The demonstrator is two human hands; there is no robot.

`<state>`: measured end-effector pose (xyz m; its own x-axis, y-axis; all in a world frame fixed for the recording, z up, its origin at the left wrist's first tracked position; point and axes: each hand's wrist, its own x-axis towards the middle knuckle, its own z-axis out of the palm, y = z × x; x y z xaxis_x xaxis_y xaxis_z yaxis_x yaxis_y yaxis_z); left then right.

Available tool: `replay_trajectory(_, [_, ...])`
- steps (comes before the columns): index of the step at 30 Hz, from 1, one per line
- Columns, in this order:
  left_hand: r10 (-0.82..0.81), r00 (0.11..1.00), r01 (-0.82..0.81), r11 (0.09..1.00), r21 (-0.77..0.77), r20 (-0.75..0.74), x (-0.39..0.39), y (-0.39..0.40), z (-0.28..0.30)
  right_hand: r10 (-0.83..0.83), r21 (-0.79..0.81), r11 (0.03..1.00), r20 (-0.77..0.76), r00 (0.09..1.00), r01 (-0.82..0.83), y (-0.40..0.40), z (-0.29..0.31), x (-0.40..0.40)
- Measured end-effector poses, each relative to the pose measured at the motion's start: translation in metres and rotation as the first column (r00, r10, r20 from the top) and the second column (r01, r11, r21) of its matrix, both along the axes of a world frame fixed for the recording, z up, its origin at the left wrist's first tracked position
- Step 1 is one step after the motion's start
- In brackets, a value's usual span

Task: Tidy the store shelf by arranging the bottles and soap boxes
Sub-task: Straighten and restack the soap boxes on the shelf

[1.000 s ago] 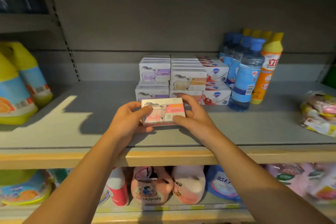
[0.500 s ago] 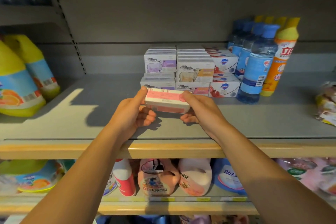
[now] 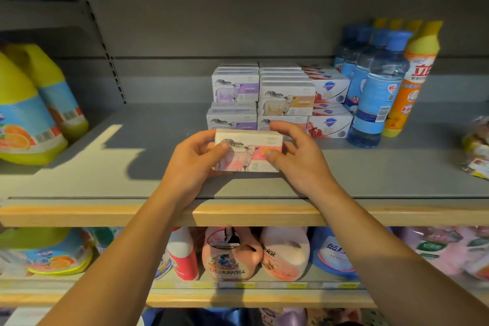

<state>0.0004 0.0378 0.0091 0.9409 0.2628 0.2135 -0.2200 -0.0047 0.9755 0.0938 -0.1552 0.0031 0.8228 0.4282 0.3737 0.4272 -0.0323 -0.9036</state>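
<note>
Soap boxes: three columns of boxes stand stacked at the back of the grey shelf (image 3: 132,156) — purple sheep boxes (image 3: 235,90) on the left, orange sheep boxes (image 3: 287,99) in the middle, white shield-logo boxes (image 3: 329,103) on the right; each shows two tiers at the front with more behind, the full count hidden.
Held box: one pink sheep box (image 3: 248,151), just in front of the stacks, at about 12 o'clock from the wrists; whether its lower edge touches the shelf cannot be told.
Left hand (image 3: 194,161): thumb curled across the box's front left, fingers wrapped round its left end, grasping it.
Right hand (image 3: 296,156): thumb on the front right, fingers curved over the top right corner, gripping the same box.
Blue-capped bottles (image 3: 375,92): four visible in a row running back, at 3 o'clock from the stacks, touching or just beside the shield-logo boxes.
Yellow-capped orange bottles (image 3: 415,82): four caps visible, just right of the blue ones.
Yellow jugs (image 3: 31,114): two, well apart at 9 o'clock.
Wrapped packets (image 3: 476,148): at the far right edge, count unclear.
Lower shelf (image 3: 238,296): holds a red-and-white bottle, pink jugs, a blue pouch and more, partly hidden by the arms.
</note>
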Motion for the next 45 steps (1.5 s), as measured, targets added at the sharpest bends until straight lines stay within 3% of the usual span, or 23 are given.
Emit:
replay_trajectory(3, [0.069, 0.996, -0.076, 0.991, 0.112, 0.062, -0.003, -0.002, 0.001, -0.018, 0.025, 1.0, 0.111, 0.994, 0.016, 0.001, 0.001, -0.006])
replay_trajectory(5, [0.08, 0.992, -0.092, 0.987, 0.132, 0.092, -0.003, -0.002, 0.001, -0.074, 0.013, 0.997, 0.264, 0.962, 0.073, 0.002, 0.004, -0.01])
replay_trajectory(8, [0.032, 0.992, -0.048, 0.99, 0.136, 0.121, -0.005, -0.001, 0.001, -0.136, -0.039, 0.983, 0.508, 0.85, 0.181, -0.002, 0.009, -0.015])
replay_trajectory(15, [0.115, 0.973, -0.147, 0.977, 0.152, 0.2, -0.006, 0.0, 0.003, -0.087, -0.103, 0.956, 0.794, 0.602, 0.274, -0.015, 0.025, -0.015])
replay_trajectory(19, [0.14, 0.955, -0.193, 0.963, 0.187, 0.262, -0.007, -0.003, 0.005, -0.025, -0.217, 0.931, 0.766, 0.643, 0.294, -0.016, 0.034, -0.016])
replay_trajectory(22, [0.16, 0.947, -0.227, 0.948, 0.225, 0.278, -0.007, -0.004, 0.008, 0.062, -0.389, 0.861, 0.719, 0.692, 0.327, -0.011, 0.045, -0.015])
replay_trajectory(26, [0.165, 0.948, -0.236, 0.94, 0.248, 0.274, -0.006, -0.001, 0.013, 0.156, -0.523, 0.771, 0.708, 0.688, 0.363, 0.009, 0.062, -0.015])
replay_trajectory(33, [0.179, 0.944, -0.269, 0.902, 0.336, 0.277, -0.003, 0.019, 0.024, 0.189, -0.552, 0.745, 0.713, 0.675, 0.375, 0.035, 0.074, -0.012])
replay_trajectory(39, [0.185, 0.958, -0.257, 0.889, 0.378, 0.217, 0.001, 0.041, 0.032, 0.157, -0.51, 0.798, 0.691, 0.706, 0.322, 0.043, 0.082, -0.004])
replay_trajectory(41, [0.315, 0.932, -0.361, 0.828, 0.429, 0.177, 0.005, 0.057, 0.031, 0.098, -0.469, 0.81, 0.701, 0.707, 0.353, 0.046, 0.089, 0.005])
replay_trajectory(43, [0.432, 0.891, -0.421, 0.665, 0.617, 0.143, 0.009, 0.073, 0.027, 0.021, -0.42, 0.822, 0.698, 0.715, 0.386, 0.049, 0.098, 0.016])
replay_trajectory(45, [0.48, 0.875, -0.331, 0.508, 0.795, 0.058, 0.011, 0.086, 0.019, -0.039, -0.388, 0.833, 0.67, 0.741, 0.394, 0.053, 0.107, 0.028])
